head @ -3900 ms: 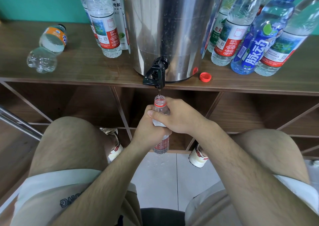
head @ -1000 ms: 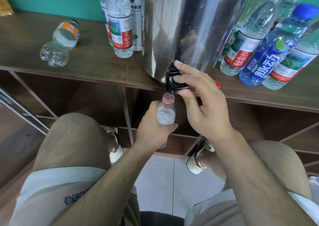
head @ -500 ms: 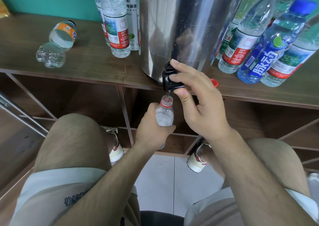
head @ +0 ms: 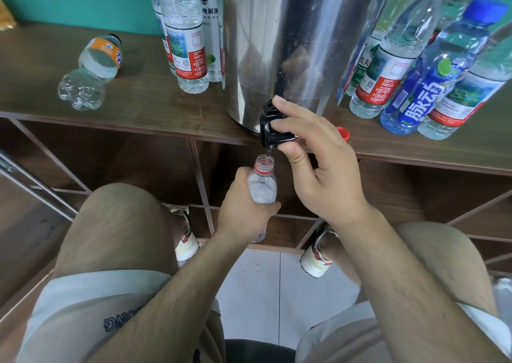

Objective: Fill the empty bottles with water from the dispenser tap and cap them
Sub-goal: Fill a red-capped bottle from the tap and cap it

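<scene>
Brown wooden shelf top (head: 138,105) against a teal wall carries the steel dispenser (head: 291,44), with upright bottles (head: 185,38) on both sides of it, an orange-labelled bottle (head: 91,71) lying on its side at the left and a loose red cap (head: 343,133) just right of the tap. Your right hand (head: 324,174) pinches the black tap (head: 273,130), fingers over the lever and thumb beneath. Your left hand (head: 243,213) is wrapped round the small bottle (head: 261,188), holding it upright below the shelf edge, its uncapped mouth directly under the spout.
</scene>
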Tool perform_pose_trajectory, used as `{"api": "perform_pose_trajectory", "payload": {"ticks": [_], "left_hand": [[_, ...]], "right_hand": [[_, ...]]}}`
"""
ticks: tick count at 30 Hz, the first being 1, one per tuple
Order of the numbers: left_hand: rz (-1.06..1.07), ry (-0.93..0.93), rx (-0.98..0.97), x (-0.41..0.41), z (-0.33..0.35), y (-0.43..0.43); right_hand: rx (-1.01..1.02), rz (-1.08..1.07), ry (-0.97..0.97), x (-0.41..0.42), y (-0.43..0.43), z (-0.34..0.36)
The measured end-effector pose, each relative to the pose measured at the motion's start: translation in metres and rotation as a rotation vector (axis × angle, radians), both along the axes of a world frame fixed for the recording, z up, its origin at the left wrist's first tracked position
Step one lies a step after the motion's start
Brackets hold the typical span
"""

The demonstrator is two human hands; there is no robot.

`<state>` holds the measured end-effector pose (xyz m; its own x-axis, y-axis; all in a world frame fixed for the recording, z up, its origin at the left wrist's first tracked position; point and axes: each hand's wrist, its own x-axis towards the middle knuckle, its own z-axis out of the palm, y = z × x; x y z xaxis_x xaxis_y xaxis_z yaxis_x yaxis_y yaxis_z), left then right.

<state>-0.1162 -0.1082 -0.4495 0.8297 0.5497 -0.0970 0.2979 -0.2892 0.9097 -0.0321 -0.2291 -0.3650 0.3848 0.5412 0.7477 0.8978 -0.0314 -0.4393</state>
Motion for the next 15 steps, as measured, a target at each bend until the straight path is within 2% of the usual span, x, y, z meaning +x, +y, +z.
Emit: {"api": "perform_pose_trajectory", "payload": {"ticks": [15], "left_hand": [[0.006,0.031,0.038,0.0011,-0.0003,0.0]], "right_hand": [[-0.001,-0.006,0.001,-0.0007,0.0004,-0.0005]]}}
